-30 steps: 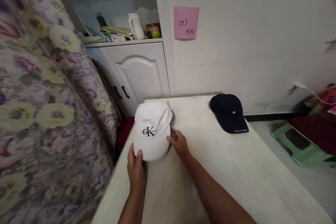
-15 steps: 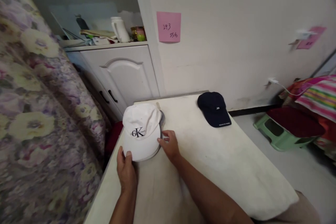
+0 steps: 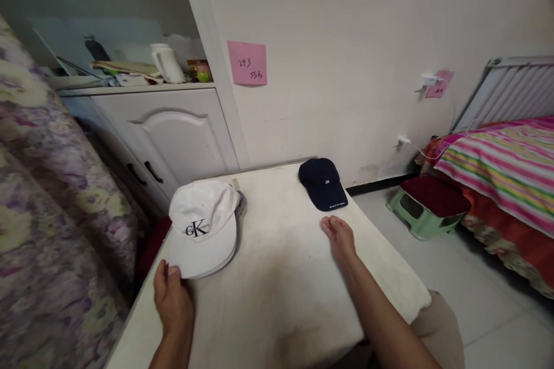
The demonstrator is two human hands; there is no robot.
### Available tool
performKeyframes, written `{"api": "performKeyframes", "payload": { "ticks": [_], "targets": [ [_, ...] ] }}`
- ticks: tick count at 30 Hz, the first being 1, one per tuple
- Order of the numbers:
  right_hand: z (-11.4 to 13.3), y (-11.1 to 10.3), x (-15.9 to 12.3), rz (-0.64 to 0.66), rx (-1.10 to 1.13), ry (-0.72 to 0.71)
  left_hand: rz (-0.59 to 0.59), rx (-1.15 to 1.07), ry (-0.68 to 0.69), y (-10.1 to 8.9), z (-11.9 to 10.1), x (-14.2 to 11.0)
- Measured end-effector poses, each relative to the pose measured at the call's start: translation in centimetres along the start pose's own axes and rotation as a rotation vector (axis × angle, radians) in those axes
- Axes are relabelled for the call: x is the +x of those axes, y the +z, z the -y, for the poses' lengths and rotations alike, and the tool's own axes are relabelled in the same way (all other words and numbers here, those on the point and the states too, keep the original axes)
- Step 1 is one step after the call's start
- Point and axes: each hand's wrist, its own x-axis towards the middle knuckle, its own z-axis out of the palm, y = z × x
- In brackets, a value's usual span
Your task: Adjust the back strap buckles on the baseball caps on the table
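A white cap [image 3: 203, 245] with a black "CK" print lies at the left of the table, brim towards me. It rests on at least one more cap; a grey-blue edge [image 3: 242, 207] shows behind its right side. My left hand [image 3: 173, 300] is at the brim's lower left corner, thumb and fingers apart, the thumb by the brim's edge. My right hand [image 3: 341, 237] is over the table's right part, fingers stretched out and holding nothing. Just beyond its fingertips sits a navy cap [image 3: 321, 180] with small white lettering, apart from the hand.
The pale-covered table [image 3: 268, 300] meets the wall at its far edge. A flowered curtain [image 3: 56, 213] hangs on the left beside a white cabinet [image 3: 173, 132]. To the right are a green stool [image 3: 415, 219] and a bed with a striped cover [image 3: 511, 155].
My right hand has left the white cap's brim and moved right, to near the navy cap. My left hand stays by the white cap, its grip loosened. The view has turned right.
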Motion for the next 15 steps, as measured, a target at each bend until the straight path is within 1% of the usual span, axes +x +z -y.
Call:
{"api": "performKeyframes", "payload": {
  "ticks": [1,3,9,15],
  "targets": [
    [0.5,-0.4,0.4,-0.01,0.022,0.014,0.0,0.004,0.0,0.0,-0.1,0.0],
    [0.9,-0.6,1.3,-0.02,0.059,0.044,0.003,0.03,0.007,-0.1,-0.1,0.0],
    [0.9,0.9,4.3,-0.066,0.125,0.131,0.011,0.093,0.035,-0.2,0.3,0.2],
    [1.0,1.2,6.1,-0.082,0.155,0.195,0.019,0.113,0.051,-0.2,0.5,0.3]
  ]
}}
